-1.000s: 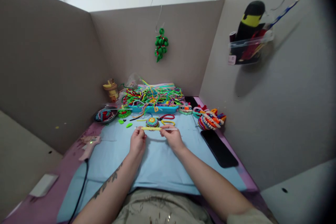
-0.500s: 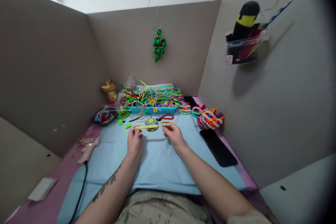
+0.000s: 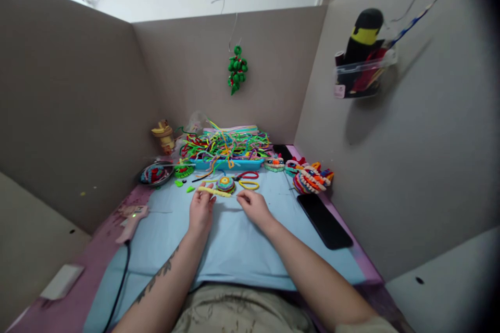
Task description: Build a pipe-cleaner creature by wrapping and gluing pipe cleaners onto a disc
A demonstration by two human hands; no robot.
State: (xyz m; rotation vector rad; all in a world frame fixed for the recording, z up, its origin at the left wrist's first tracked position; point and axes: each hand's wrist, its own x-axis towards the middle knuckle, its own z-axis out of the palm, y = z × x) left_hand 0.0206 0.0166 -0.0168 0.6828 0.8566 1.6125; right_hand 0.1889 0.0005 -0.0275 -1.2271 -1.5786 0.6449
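My left hand (image 3: 202, 205) pinches the left end of a pale yellow pipe cleaner (image 3: 215, 192), which looks coiled toward its right end. A thin rod or wire comes out of that right end, and my right hand (image 3: 252, 204) has its fingers closed on it. Just beyond the hands sits a small round piece of coloured coils (image 3: 225, 183) with a yellow and orange centre. Scissors (image 3: 247, 179) with a red and a yellow handle lie to its right. Small bright green pieces (image 3: 190, 189) rest beyond my left hand.
A blue tray (image 3: 230, 164) heaped with pipe cleaners stands at the back. Colourful coiled figures (image 3: 312, 179) and a black phone (image 3: 325, 221) lie at the right. On the left are a pink glue gun (image 3: 133, 222) with a cord and a dark bowl (image 3: 155, 174).
The yellow pipe cleaner has tilted, its right end dropping toward me. My right hand has moved slightly left and lower, uncovering more of the scissors and the round coiled piece.
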